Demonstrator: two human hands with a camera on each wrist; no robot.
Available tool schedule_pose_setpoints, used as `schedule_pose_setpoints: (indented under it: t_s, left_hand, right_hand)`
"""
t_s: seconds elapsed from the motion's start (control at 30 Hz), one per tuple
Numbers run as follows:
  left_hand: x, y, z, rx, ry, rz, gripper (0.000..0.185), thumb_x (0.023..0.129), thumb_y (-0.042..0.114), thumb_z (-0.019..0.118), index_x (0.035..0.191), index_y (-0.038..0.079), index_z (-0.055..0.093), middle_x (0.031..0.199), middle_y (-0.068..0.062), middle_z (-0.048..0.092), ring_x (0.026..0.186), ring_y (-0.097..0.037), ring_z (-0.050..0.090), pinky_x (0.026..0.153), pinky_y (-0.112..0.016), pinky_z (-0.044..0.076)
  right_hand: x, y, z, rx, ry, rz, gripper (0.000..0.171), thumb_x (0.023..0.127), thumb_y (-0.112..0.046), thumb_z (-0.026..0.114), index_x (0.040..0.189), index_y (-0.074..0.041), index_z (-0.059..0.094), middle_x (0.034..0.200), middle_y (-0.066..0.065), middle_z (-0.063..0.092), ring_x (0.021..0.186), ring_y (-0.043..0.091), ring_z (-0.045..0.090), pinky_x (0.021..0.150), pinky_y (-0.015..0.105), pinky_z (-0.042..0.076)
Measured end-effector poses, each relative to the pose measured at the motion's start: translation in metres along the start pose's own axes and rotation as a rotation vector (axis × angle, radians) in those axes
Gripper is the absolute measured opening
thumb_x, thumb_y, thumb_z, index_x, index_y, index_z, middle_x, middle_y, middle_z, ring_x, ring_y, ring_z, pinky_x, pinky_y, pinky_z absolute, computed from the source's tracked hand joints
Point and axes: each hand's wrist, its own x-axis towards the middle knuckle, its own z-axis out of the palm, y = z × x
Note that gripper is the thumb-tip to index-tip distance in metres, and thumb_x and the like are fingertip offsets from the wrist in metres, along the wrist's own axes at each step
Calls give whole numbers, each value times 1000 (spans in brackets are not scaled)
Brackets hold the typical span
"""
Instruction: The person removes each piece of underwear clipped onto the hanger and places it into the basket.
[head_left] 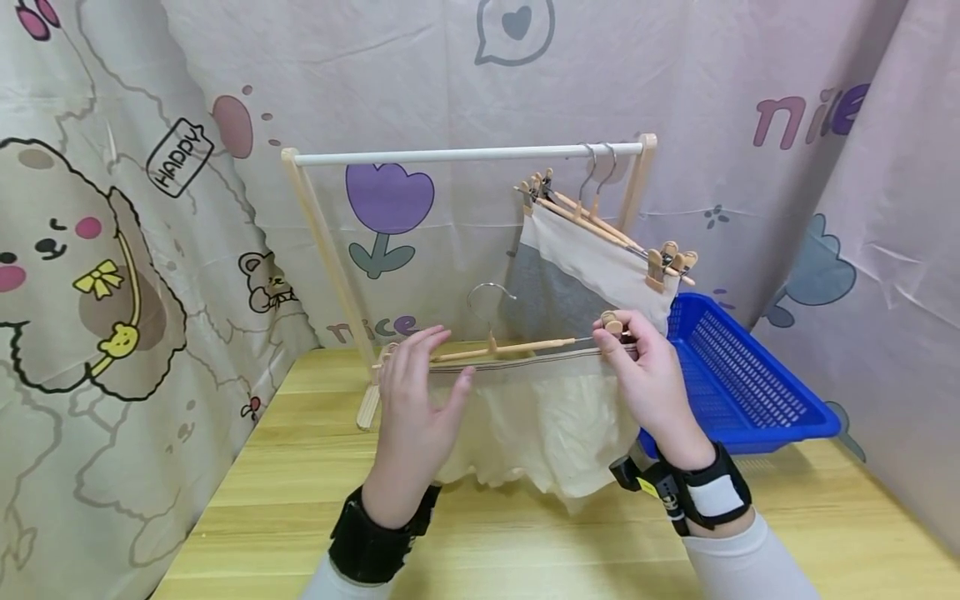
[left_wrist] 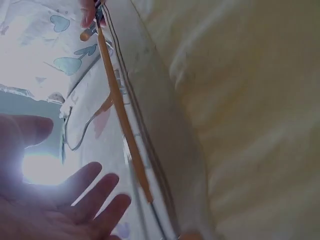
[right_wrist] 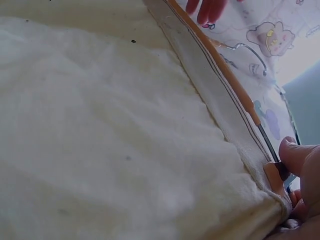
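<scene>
A cream garment (head_left: 547,417) with a striped waistband hangs from a wooden clip hanger (head_left: 517,345) with a metal hook (head_left: 487,287). At its right end my right hand (head_left: 652,375) pinches the hanger's wooden clip (right_wrist: 274,177), which bites on the waistband's corner. My left hand (head_left: 420,408) is by the other end, fingers spread and thumb apart, overlapping the left clip in the head view. In the left wrist view its fingers (left_wrist: 92,192) hold nothing and stand off the hanger rod.
Behind, a small wooden rack (head_left: 322,233) with a white rail (head_left: 465,155) stands on the wooden table (head_left: 247,500). Two clip hangers hang at the rail's right end, bearing a grey and white garment (head_left: 577,258). A blue plastic basket (head_left: 750,383) sits to the right.
</scene>
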Motion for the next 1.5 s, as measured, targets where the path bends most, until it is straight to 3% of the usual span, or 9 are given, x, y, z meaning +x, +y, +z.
schedule_pose_setpoints:
  t_s: [0.23,0.37,0.67,0.97,1.2,1.5]
  left_hand:
    - [6,-5,12,-131,-115,-100,40,99,24,69,132,3,63,135,-13,65,131,-35,55,114,-57,35]
    - [5,-7,13,-163,-144,-141,33,99,23,69,127,5,67,129,-11,70,126,-34,58,112,-56,37]
    - [1,-14,20,-136,-127,-106,21,98,15,70,114,1,71,113,-11,75,112,-32,65,107,-54,40]
    - [3,-14,23,-154,-174,-154,16,99,16,69,109,5,73,110,-8,75,108,-30,67,102,-54,44]
    - [4,-14,24,-145,-200,-146,15,103,15,63,103,4,73,106,-8,74,103,-27,69,95,-46,55]
    - [4,-12,23,-141,-235,-155,15,103,14,63,99,4,73,105,-7,72,103,-24,70,92,-44,57]
  right_hand:
    - [-3,-1,4,-21,12,-35,15,103,-14,64,114,-4,67,99,4,66,80,1,59,70,14,48]
    - [-5,-1,8,-21,12,-68,14,102,-11,66,112,-3,68,100,9,67,81,0,59,70,12,48]
    - [-7,-5,13,-43,11,-157,12,99,-4,67,110,-1,68,98,10,69,81,1,58,69,10,48]
    - [-11,-6,13,-70,-3,-192,12,98,-5,69,109,-3,67,99,7,69,82,3,59,69,11,48]
    - [-13,-8,12,-77,10,-231,13,95,-3,72,107,-5,68,98,6,69,82,2,58,68,11,46]
    - [-16,-11,6,-122,-27,-240,15,94,-3,73,109,-4,67,97,5,67,81,4,57,68,12,47]
